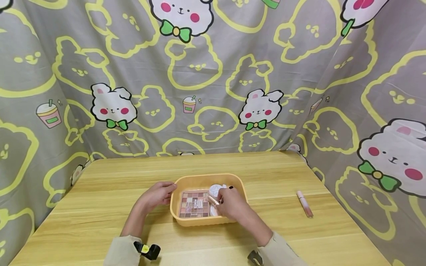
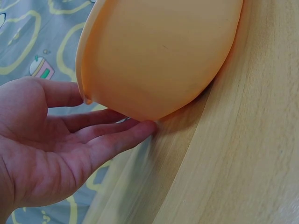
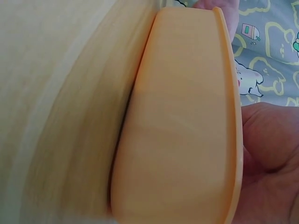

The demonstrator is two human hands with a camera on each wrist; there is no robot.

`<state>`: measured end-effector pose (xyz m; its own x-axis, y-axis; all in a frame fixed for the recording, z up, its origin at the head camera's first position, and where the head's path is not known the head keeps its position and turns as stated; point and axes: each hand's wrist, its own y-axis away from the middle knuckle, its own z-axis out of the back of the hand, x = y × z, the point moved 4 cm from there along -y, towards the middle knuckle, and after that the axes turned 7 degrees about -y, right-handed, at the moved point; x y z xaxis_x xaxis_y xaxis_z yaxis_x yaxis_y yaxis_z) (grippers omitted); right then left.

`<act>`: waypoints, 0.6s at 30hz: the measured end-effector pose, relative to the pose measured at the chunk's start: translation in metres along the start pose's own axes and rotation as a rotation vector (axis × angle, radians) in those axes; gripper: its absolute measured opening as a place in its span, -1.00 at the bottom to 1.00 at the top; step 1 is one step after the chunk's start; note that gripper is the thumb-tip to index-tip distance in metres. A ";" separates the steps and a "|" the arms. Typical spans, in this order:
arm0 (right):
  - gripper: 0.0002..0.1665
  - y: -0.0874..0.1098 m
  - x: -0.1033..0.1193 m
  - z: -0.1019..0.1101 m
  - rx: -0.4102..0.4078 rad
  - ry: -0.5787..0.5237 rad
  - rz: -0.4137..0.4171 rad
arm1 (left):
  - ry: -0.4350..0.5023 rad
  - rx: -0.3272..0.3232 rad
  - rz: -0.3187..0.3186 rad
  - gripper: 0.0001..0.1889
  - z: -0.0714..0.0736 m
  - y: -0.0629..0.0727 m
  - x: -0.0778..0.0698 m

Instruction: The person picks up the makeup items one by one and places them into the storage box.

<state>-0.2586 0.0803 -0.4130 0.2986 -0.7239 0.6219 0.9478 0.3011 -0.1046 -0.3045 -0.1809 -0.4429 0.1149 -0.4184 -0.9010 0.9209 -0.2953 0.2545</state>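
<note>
An orange plastic basket [image 1: 208,221] sits on the wooden table. My left hand [image 1: 160,193] is at its left end, with fairly straight fingers touching the outer wall and one fingertip at the rim, as the left wrist view shows. Over the basket's right half, my right hand [image 1: 233,203] pinches a small rose-gold lipstick tube [image 1: 213,200]. Beneath that hand lie a round white compact [image 1: 215,190] with a star pattern and another white round item [image 1: 213,211], partly covered. A flat eyeshadow palette [image 1: 194,204] with many coloured squares fills the left side.
A lip gloss tube [image 1: 304,204], pale at the cap and reddish-brown at the bottom, lies on the table [image 1: 273,229] to the right of the basket. A grey curtain [image 1: 213,81] with cartoon rabbits hangs around the table's back and sides.
</note>
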 end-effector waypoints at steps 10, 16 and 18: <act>-0.79 0.001 0.000 0.002 0.029 -0.056 -0.062 | -0.001 0.002 0.001 -0.37 -0.001 0.000 -0.001; -0.78 0.001 0.000 0.001 0.028 -0.050 -0.060 | -0.003 0.000 0.000 -0.38 -0.001 0.001 -0.001; -0.79 0.001 0.000 0.001 0.030 -0.054 -0.062 | -0.003 0.000 -0.002 -0.39 0.000 0.001 -0.001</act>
<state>-0.2581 0.0812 -0.4123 0.2325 -0.7074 0.6675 0.9602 0.2760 -0.0420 -0.3035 -0.1807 -0.4421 0.1113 -0.4206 -0.9004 0.9212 -0.2963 0.2523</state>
